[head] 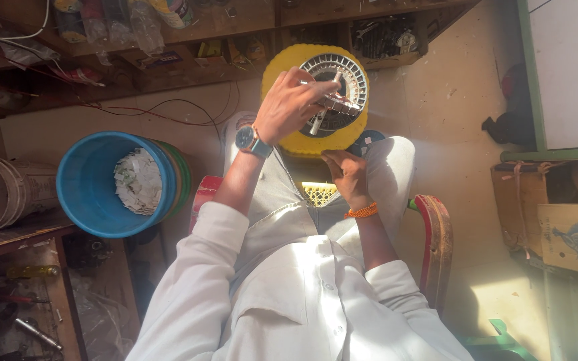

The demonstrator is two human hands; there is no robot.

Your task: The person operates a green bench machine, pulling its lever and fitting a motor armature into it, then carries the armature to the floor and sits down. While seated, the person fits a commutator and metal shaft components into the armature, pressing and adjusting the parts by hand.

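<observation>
A round yellow housing (pixel 281 70) with a grey slotted metal stator (pixel 354 79) set in it stands on edge above my lap. My left hand (pixel 287 107), with a wristwatch, reaches over its face and is closed on a shiny metal tool (pixel 340 103) pressed against the stator's middle. My right hand (pixel 348 175), an orange thread band at the wrist, grips the housing's lower rim and steadies it. I am seated, in a white shirt and light trousers.
A blue bucket (pixel 81 184) with paper scraps stands at the left. A yellow lattice stool (pixel 319 194) shows between my knees, a red chair frame (pixel 437 241) at the right. Cluttered wooden shelves (pixel 168 63) run along the top. Wooden boxes (pixel 573 237) stand right, and a screwdriver (pixel 31 272) lies lower left.
</observation>
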